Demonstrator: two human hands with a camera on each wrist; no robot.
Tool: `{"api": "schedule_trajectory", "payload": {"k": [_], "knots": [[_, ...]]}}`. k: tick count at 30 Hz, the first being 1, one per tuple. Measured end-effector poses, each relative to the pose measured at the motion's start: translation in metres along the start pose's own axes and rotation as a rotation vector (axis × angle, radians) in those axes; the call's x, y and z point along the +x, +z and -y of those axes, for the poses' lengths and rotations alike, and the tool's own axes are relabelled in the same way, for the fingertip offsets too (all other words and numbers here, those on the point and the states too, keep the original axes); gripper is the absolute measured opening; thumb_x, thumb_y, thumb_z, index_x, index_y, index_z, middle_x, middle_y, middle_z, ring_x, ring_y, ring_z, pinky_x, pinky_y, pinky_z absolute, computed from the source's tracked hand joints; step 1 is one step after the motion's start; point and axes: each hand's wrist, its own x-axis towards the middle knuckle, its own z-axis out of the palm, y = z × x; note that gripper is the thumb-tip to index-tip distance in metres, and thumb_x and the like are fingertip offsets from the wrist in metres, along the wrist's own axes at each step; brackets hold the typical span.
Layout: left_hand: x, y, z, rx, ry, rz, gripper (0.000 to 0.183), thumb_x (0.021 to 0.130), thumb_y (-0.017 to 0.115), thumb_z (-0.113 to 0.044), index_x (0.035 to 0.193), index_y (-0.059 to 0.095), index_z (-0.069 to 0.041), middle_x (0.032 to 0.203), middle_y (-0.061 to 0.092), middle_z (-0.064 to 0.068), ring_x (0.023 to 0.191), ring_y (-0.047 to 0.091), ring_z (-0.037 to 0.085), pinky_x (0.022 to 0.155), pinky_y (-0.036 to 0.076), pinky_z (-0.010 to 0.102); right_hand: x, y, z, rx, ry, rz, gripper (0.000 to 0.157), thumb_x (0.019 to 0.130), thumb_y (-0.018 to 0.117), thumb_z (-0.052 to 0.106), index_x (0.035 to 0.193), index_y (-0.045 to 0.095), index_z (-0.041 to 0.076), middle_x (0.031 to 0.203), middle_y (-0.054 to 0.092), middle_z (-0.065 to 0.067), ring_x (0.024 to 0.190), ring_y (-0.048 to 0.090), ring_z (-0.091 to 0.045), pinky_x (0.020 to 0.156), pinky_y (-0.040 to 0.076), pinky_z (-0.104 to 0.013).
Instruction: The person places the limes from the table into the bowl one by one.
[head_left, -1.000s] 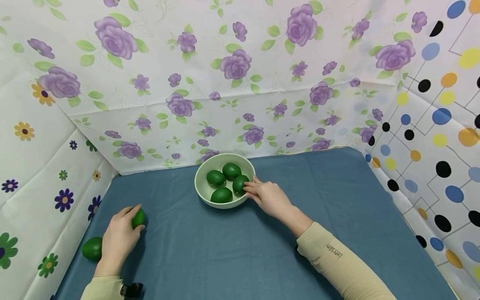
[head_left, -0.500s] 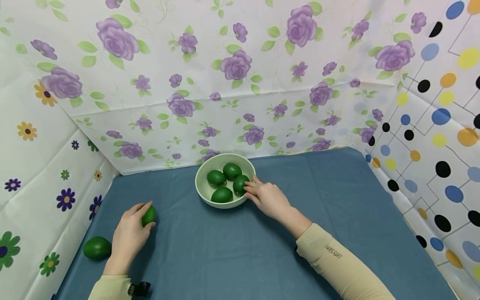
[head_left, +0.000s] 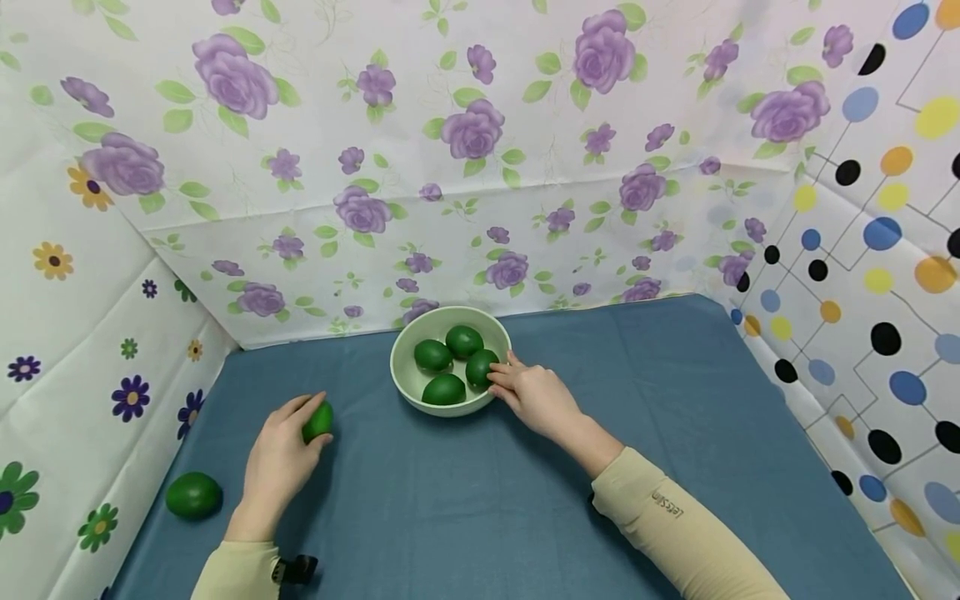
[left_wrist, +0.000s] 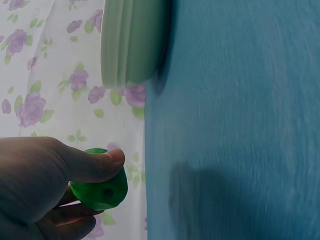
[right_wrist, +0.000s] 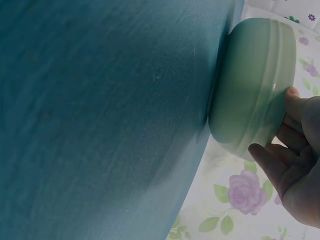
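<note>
My left hand [head_left: 279,457] holds a smooth green oval fruit [head_left: 318,422] between thumb and fingers, left of the bowl. In the left wrist view the fruit [left_wrist: 104,192] shows a dark spot on its end, and a shadow falls on the cloth beside it. A pale green bowl [head_left: 402,385] stands near the back of the table. Several like fruits [head_left: 444,389] lie inside it. My right hand [head_left: 538,398] grips the bowl's right rim, fingertips over the edge and beside one fruit. The right wrist view has the fingers at the outer wall of the bowl [right_wrist: 250,85].
Another green fruit [head_left: 193,496] lies on the blue cloth [head_left: 465,508] at the left, behind the left wrist. A floral sheet [head_left: 420,233] rises right behind the bowl. Patterned sheets close in the left and right sides.
My left hand has carried the fruit to the right and slightly toward the back, uncovering the fruit left on the cloth. The right hand and bowl stay in place.
</note>
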Motion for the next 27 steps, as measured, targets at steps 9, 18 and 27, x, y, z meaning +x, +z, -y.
{"api": "schedule_trajectory", "payload": {"k": [9,18,27], "knots": [[0.002,0.005,-0.007,-0.015,-0.004,0.005,0.071,0.084,0.091,-0.001,0.149,0.064,-0.004,0.141,0.061,0.026,0.124,0.058,0.052,0.096,0.052,0.071,0.001,0.0,0.001,0.01,0.011,0.008,0.036,0.107,0.069,0.029,0.135,0.076,0.008,0.144,0.067,-0.013,0.143,0.052,-0.039,0.105,0.057,-0.056],[0.004,0.009,-0.01,-0.011,-0.012,0.01,0.071,0.085,0.091,-0.004,0.15,0.064,-0.006,0.143,0.061,0.025,0.125,0.059,0.05,0.095,0.053,0.07,0.0,0.0,0.002,0.016,0.011,0.004,0.035,0.107,0.069,0.028,0.135,0.076,0.008,0.143,0.068,-0.013,0.142,0.054,-0.04,0.104,0.057,-0.056],[0.006,0.013,-0.013,-0.025,0.008,-0.006,0.071,0.084,0.092,-0.005,0.15,0.064,-0.007,0.142,0.063,0.023,0.124,0.061,0.049,0.095,0.054,0.069,0.001,0.001,0.001,0.005,-0.001,-0.002,0.035,0.107,0.069,0.028,0.134,0.077,0.007,0.142,0.068,-0.013,0.134,0.062,-0.04,0.1,0.06,-0.054]]}}
